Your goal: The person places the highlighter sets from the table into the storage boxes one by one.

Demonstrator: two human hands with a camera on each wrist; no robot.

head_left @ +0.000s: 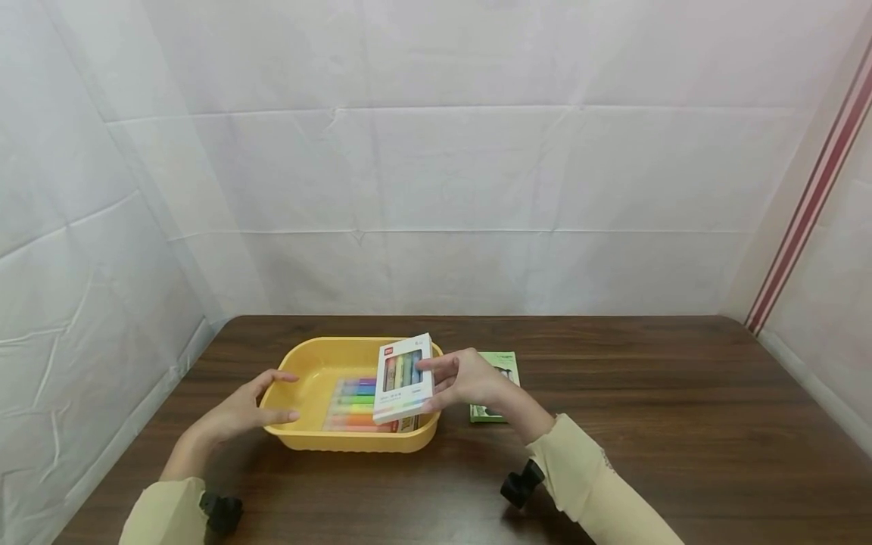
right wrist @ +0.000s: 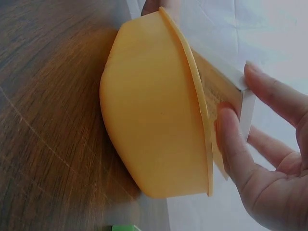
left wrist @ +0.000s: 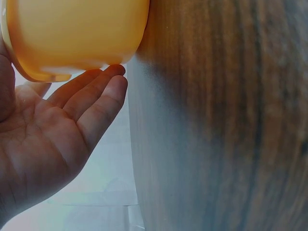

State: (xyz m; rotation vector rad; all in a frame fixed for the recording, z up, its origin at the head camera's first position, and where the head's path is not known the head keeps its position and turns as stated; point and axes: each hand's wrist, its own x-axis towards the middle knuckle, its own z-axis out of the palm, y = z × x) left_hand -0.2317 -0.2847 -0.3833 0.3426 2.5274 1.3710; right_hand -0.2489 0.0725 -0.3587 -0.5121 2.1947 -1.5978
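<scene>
A yellow plastic basin (head_left: 344, 441) stands on the table. My left hand (head_left: 235, 411) holds its left rim, with thumb and index finger over the edge and the other fingers against the outer wall (left wrist: 82, 38). Between the thumb and fingers of my right hand (head_left: 473, 380) is a flat white box (head_left: 398, 403), tilted above the basin's right part. Its window shows several coloured sticks. Inside the basin lies a clear pack of coloured markers (head_left: 347, 409), partly hidden by the box. From the right wrist, the box (right wrist: 248, 108) rises beyond the basin's rim.
A green and white box (head_left: 500, 365) lies right of the basin, partly covered by my right forearm. The dark wooden table (head_left: 647, 401) reaches back to a white sheet (head_left: 450, 174), which also hangs along both sides.
</scene>
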